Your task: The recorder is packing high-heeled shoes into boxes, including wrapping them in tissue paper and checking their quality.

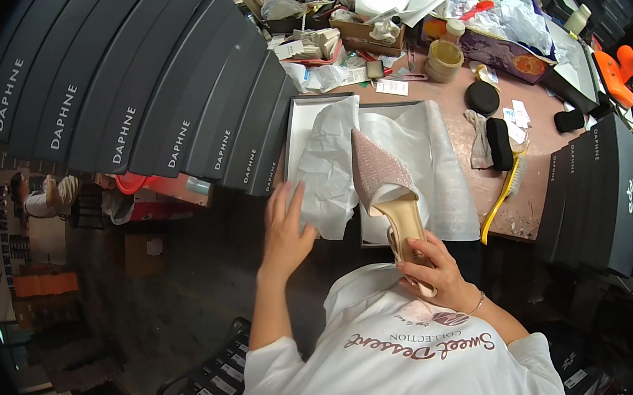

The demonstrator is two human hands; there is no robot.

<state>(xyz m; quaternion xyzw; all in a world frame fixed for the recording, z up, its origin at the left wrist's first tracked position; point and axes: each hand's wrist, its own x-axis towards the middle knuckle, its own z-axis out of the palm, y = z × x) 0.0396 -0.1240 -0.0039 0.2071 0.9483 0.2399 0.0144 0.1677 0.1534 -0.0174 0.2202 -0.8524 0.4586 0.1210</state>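
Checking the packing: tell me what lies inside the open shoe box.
The open shoe box holds crumpled white tissue paper and the pink shoe's toe. Whatever lies beneath the paper is covered.

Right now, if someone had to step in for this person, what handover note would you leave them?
Left hand: open, fingers spread, on the edge of the white tissue paper.
Right hand: gripping the heel end of a pink pointed shoe, toe aimed into the open shoe box.
Box sits on the brown worktable, lined with tissue; a foam sheet drapes its right side. A yellow brush lies to the right.
Done: box open and lined.
Left: the shoe is not yet laid flat; tissue unfolded, box has no lid on.
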